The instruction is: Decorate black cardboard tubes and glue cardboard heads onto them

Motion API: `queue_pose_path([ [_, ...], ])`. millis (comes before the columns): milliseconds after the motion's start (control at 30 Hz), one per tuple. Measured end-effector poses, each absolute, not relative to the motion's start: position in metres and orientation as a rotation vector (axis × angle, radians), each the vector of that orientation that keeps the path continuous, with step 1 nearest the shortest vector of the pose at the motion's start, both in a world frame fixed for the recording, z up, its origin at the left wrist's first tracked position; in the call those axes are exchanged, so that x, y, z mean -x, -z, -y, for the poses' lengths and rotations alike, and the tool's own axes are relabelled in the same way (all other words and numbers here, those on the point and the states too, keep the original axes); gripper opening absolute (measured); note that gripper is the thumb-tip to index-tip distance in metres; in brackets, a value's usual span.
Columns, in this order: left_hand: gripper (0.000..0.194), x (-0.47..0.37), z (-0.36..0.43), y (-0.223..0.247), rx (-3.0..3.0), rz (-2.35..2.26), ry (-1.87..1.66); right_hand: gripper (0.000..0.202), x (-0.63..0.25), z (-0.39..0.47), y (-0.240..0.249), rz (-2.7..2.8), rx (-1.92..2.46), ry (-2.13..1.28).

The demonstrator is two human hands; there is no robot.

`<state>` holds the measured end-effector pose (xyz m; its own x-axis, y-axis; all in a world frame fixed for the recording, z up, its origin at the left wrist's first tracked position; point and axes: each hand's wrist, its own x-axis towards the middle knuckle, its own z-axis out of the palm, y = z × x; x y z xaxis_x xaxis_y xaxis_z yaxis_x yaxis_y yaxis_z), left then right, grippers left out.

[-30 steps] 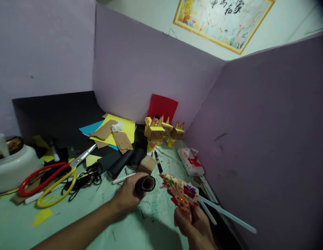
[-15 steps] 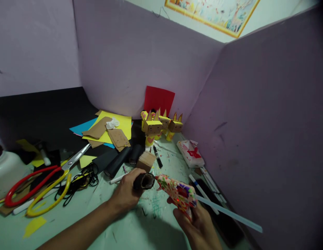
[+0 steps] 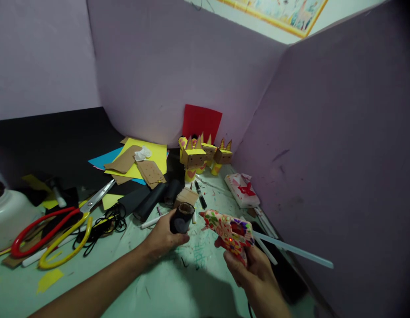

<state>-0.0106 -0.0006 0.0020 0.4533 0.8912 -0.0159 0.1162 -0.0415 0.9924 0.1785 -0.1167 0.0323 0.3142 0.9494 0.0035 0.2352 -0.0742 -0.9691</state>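
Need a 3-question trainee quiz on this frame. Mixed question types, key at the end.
1. Fill in: the left hand grips a black, hollow ____.
2. True or false: a red light glows on the glue gun in the right hand.
3. Where is the red sheet relative to the figures? a) in front of them; b) behind them; c) under them.

Key: 1, tube; 2, true; 3, b.
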Motion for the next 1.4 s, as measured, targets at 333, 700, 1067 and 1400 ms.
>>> queue_pose_path([
  [333,0.034,0.011,0.002,0.001,-1.515,-0.854,-0.854,0.03,-0.168,0.12,-0.024,1.06,1.597,-0.823],
  [700,0.034,0.009,0.002,0.001,-1.452,-0.868,-0.838,0.033,-0.167,0.117,-0.023,1.095,1.647,-0.763],
  [1067,0.037,0.01,0.001,0.001,-1.487,-0.849,-0.829,0.038,-0.164,0.115,-0.026,1.118,1.619,-0.711],
  [1400,0.037,0.009,-0.001,0.003,-1.57,-0.874,-0.838,0.036,-0.163,0.116,-0.031,1.141,1.599,-0.772],
])
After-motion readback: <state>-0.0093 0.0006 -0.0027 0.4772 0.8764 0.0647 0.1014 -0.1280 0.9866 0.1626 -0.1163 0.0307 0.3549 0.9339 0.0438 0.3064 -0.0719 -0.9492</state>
